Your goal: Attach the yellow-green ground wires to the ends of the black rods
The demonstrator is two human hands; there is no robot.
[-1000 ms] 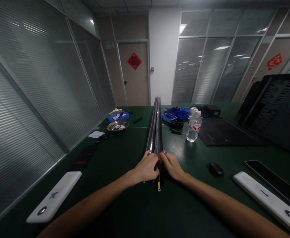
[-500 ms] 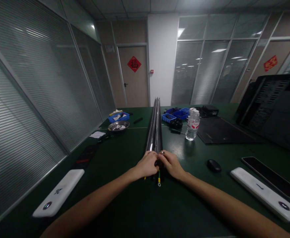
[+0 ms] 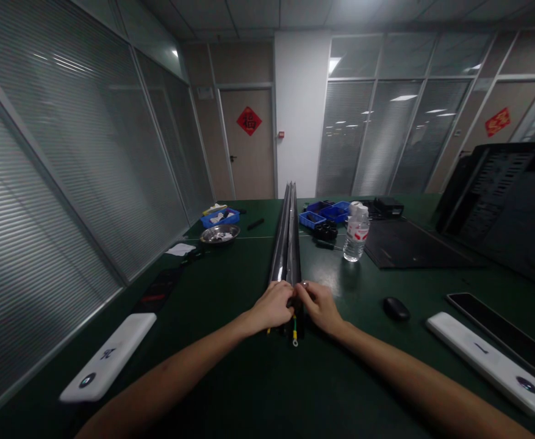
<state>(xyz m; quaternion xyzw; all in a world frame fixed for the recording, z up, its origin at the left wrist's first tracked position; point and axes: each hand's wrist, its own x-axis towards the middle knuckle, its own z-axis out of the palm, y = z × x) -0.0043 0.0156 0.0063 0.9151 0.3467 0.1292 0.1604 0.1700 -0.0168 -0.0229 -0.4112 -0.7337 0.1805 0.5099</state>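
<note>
A long dark rail (image 3: 288,238) with a glossy surface lies lengthwise down the green table, its near end under my hands. My left hand (image 3: 274,305) is closed at that end, knuckles up, its fingertips around something dark that I cannot make out. Close against it, my right hand (image 3: 321,306) pinches with thumb and forefinger; what lies between them is hidden. Below the hands hangs a green-yellow wire with a ring terminal (image 3: 295,338). A second yellow wire tip (image 3: 269,331) shows under my left hand.
Right of the rail stand a water bottle (image 3: 355,235), blue bins (image 3: 312,220), a screwdriver (image 3: 326,244), a black mouse (image 3: 396,308) and a white device (image 3: 487,360). On the left are a metal dish (image 3: 220,235), a blue tray (image 3: 220,218) and another white device (image 3: 109,356).
My right hand has shifted very slightly to the right. The view has tilted up a little. Both hands stay at the rail's near end.
</note>
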